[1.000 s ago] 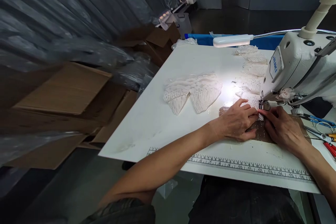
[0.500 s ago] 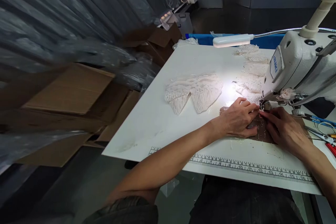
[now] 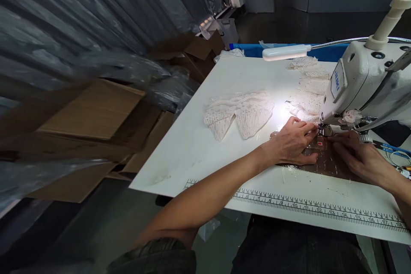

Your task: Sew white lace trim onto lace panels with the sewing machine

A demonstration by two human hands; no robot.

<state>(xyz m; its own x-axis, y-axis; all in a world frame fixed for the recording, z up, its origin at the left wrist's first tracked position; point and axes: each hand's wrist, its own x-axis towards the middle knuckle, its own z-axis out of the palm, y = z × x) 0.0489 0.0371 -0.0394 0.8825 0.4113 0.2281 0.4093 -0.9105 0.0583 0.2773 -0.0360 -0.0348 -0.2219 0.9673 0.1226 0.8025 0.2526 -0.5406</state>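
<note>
A white sewing machine point(image 3: 359, 81) stands at the right of the white table point(image 3: 180, 150), a lamp shining beside it. My left hand point(image 3: 293, 142) lies just left of the needle area, fingertips pressed down close to the presser foot point(image 3: 323, 130). To the right of the foot is my right hand point(image 3: 361, 154), its thumb and index finger pinched together; what they hold is too small to name. Under and between both hands lies a brown, shiny plate point(image 3: 327, 160) with a small red mark. Cream lace point(image 3: 310, 90) runs behind the foot.
Another lace piece point(image 3: 239, 113) lies mid-table. Blue-handled tools point(image 3: 396, 150) lie at the right edge near scissors. A printed ruler point(image 3: 308, 209) runs along the front edge. Cardboard boxes point(image 3: 93, 109) and plastic stand left of the table.
My right hand has moved right, away from the presser foot, uncovering more of the brown plate and its red mark. My left hand has stayed nearly in place. The view has shifted slightly.
</note>
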